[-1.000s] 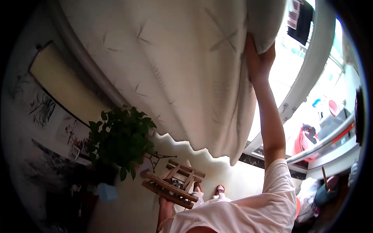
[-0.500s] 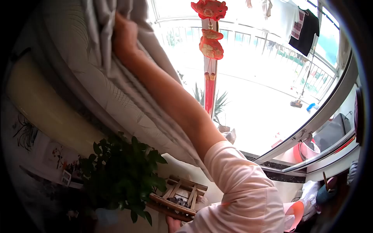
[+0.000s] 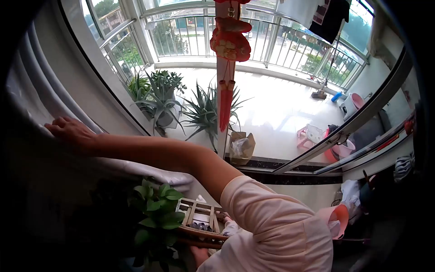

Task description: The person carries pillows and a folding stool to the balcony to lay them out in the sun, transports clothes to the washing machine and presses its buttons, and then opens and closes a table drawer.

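Note:
My right hand point(image 3: 72, 132) reaches far to the left, its fingers closed on the pale grey curtain point(image 3: 50, 84). The curtain's folds hang around the hand, and its lower part passes beneath my forearm. Below the forearm, a slatted wooden chair point(image 3: 195, 213) stands low, with grey slippers or similar dark things showing between the slats. At its curved rail I see a patch of skin that seems to be my left hand point(image 3: 199, 256); its fingers are hidden. A leafy green plant point(image 3: 158, 206) grows beside the chair.
A sliding glass door frame point(image 3: 312, 158) opens onto a balcony with potted aloe-like plants point(image 3: 204, 109). A red hanging ornament point(image 3: 231, 41) dangles at the door post. A paper bag point(image 3: 241, 147) stands by the sill. A pink bin point(image 3: 337, 217) is at lower right.
My right hand has moved down and left with the curtain, uncovering more of the balcony and its plants. My head view has shifted as well.

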`<action>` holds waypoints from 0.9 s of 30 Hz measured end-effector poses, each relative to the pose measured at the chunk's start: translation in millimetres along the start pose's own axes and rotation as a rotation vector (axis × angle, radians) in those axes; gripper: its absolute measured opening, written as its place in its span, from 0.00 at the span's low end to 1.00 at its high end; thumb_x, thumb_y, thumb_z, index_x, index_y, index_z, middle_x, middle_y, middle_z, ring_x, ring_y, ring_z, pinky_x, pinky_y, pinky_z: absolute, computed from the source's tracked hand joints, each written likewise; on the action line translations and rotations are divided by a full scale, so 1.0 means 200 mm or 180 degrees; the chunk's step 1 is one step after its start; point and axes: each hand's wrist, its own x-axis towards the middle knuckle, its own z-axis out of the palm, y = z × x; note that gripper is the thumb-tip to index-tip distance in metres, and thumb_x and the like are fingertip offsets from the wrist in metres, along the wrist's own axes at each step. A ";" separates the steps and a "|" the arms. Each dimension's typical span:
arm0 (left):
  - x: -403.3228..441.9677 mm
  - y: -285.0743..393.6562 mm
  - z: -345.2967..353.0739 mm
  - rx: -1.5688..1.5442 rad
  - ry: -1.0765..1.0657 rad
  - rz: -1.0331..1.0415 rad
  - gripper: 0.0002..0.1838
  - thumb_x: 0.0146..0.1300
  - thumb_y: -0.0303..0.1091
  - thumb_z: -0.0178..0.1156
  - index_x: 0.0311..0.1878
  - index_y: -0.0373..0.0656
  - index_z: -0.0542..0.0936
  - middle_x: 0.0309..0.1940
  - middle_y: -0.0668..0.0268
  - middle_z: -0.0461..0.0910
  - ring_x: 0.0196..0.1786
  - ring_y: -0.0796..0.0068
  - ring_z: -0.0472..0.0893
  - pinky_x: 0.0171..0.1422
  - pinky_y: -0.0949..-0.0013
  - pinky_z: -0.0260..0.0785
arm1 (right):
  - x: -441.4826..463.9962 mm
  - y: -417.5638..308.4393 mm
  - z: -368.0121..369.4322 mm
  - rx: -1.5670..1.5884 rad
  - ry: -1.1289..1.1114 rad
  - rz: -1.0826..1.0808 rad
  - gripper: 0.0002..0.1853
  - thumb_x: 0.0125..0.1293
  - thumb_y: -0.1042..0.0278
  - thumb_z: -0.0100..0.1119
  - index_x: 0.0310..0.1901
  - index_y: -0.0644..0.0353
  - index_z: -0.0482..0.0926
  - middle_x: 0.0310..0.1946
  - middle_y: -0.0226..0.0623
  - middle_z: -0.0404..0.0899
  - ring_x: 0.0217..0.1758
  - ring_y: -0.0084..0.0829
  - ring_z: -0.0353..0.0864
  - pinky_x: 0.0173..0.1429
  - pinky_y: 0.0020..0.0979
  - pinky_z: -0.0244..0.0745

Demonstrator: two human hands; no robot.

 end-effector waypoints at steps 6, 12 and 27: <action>0.05 -0.13 0.07 0.0380 -0.0074 -0.0239 0.21 0.61 0.43 0.47 0.57 0.51 0.64 0.54 0.65 0.64 0.55 0.62 0.66 0.57 0.52 0.63 | -1.23 -0.53 -1.04 -0.0893 -0.0647 0.0713 0.22 0.55 0.73 0.55 0.53 0.56 0.66 0.48 0.36 0.68 0.50 0.34 0.68 0.53 0.34 0.66; 0.11 -0.38 0.24 0.0692 -0.0292 -0.0303 0.20 0.61 0.44 0.47 0.56 0.51 0.65 0.54 0.66 0.65 0.55 0.63 0.66 0.57 0.52 0.63 | -2.26 -1.22 -2.47 -0.3116 0.1424 0.3473 0.13 0.57 0.74 0.50 0.45 0.62 0.72 0.41 0.39 0.74 0.41 0.34 0.75 0.42 0.29 0.71; 0.21 -1.19 0.46 0.0398 -0.0113 -0.0547 0.17 0.62 0.45 0.44 0.50 0.50 0.72 0.49 0.67 0.71 0.52 0.63 0.68 0.56 0.50 0.62 | -2.78 -1.34 -3.26 -0.2768 0.2447 0.3575 0.29 0.49 0.72 0.59 0.53 0.61 0.59 0.46 0.38 0.68 0.49 0.34 0.68 0.48 0.31 0.65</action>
